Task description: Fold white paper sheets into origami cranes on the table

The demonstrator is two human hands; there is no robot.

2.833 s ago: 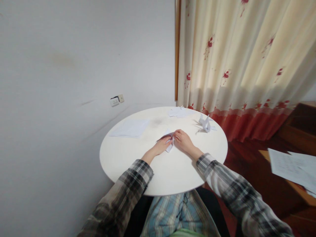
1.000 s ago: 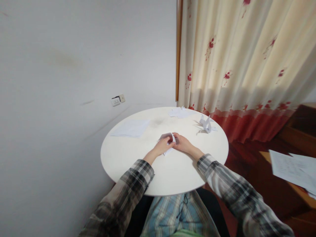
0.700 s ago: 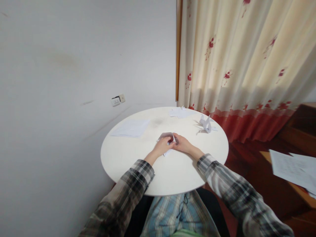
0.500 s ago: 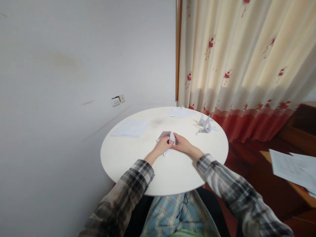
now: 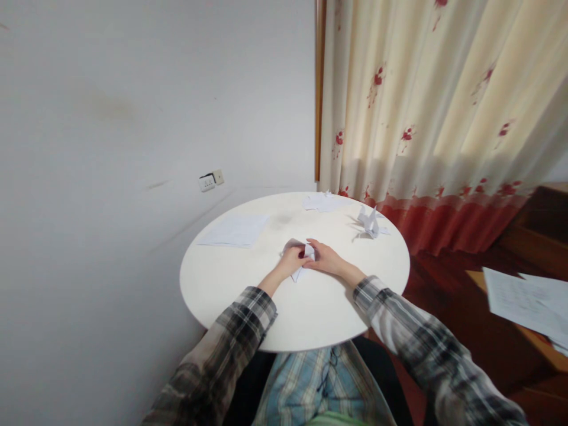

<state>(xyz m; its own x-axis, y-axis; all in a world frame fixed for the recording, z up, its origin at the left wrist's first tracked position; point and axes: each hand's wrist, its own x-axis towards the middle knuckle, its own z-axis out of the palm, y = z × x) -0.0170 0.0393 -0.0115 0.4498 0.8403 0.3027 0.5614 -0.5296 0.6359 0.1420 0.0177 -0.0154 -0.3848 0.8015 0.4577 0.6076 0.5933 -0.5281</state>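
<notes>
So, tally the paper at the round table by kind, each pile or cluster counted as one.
Folded paper held in left hand and right hand: 1
Flat paper, left pile and far pile: 2
Folded cluster at right: 1
Total: 4

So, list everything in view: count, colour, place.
Round table: 1, white, centre
Folded paper: 1, white, tabletop middle
Paper pile: 1, white, table left
Flat paper pieces: count unclear, white, table back
Spiky paper cluster: 1, white, table right
Floral curtain: 1, cream-red, right
Socket plates: 2, pale, left wall
Marked sheets: 2+, white, far right
Wooden furniture: 1+, brown, far right
Plaid lap fabric: 1, blue, bottom
Plaid sleeves: 2, grey, lower sides
Hands: 2, holding folded paper
</notes>
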